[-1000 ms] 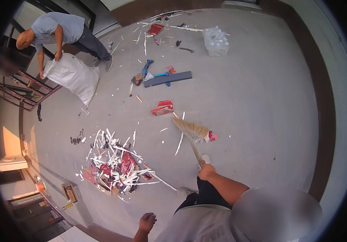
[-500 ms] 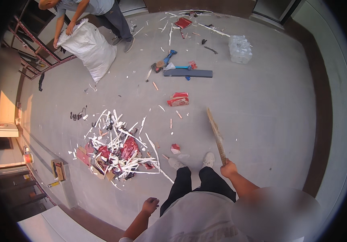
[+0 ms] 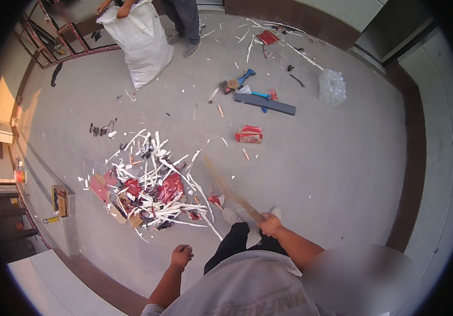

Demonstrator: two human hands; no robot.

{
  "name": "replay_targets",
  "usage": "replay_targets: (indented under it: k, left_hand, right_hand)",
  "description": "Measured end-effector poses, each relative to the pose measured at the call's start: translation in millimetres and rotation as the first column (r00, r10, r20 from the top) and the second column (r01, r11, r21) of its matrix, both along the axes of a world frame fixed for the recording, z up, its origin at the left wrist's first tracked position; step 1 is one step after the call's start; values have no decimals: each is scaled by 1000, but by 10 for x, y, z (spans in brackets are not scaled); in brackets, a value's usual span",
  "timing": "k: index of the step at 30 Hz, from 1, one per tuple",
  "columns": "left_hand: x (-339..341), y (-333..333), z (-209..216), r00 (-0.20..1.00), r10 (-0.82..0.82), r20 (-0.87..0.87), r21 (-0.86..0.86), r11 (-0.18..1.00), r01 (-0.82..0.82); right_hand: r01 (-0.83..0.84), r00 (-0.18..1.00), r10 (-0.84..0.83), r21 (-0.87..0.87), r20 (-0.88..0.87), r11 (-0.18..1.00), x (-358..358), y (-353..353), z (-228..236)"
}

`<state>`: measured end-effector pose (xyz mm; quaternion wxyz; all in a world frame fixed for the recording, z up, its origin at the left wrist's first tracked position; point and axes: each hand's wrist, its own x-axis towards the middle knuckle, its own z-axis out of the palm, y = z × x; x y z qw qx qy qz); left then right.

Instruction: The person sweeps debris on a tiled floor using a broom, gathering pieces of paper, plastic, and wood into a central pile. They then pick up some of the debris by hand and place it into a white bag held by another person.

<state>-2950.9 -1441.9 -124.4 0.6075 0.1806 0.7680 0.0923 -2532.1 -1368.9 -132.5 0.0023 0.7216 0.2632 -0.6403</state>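
My right hand [image 3: 271,225] is closed around the near end of a long, thin tan strip [image 3: 232,194], which slants forward and left over the floor. Its surface looks rough; motion blur hides what it is made of. The far tip comes near the right side of a debris pile [image 3: 153,195] of white strips, torn red packaging and cardboard. Low on the left, my left hand [image 3: 182,255] hangs with its fingers curled in, and nothing shows in them. A torn red and white scrap [image 3: 216,201] lies between the pile and my shoes.
A co-worker's hands [image 3: 125,9] hold a big white sack [image 3: 139,47] near a metal frame [image 3: 61,42]. Ahead lie a blue power tool [image 3: 239,81], a dark grey bar [image 3: 265,104], a red carton [image 3: 249,135] and a clear plastic bundle [image 3: 332,88]. Boxes [image 3: 59,201] stand left.
My right hand has swung the strip leftward, its tip now near the pile. My left hand has moved slightly left and up. The view has shifted, and the co-worker now stands partly outside it.
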Motion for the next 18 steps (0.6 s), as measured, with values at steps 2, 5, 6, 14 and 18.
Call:
replay_targets:
  k: [2,5,6,14,18]
  left_hand:
    - [-87,-136,-66,999,55,-2,-49,997,-55]
    - [-212,-486,-198,995,98,-27,-137,985,-101]
    - [-217,-584,-185,993,112,-43,-167,979,-118]
    - [274,-703,-32,956,262,-133,-166,945,-282]
    - [573,-770,-272,913,407,-31,-138,903,-407]
  right_hand:
    - [-86,979,51,175,200,981,374,-34,93]
    - [-279,858,21,432,513,858,933,3,-50]
    - [-267,848,52,341,527,901,1027,223,90]
    - [-360,827,263,108,498,927,1153,1855,-784]
    - [-525,842,473,189,260,830,572,1955,-936]
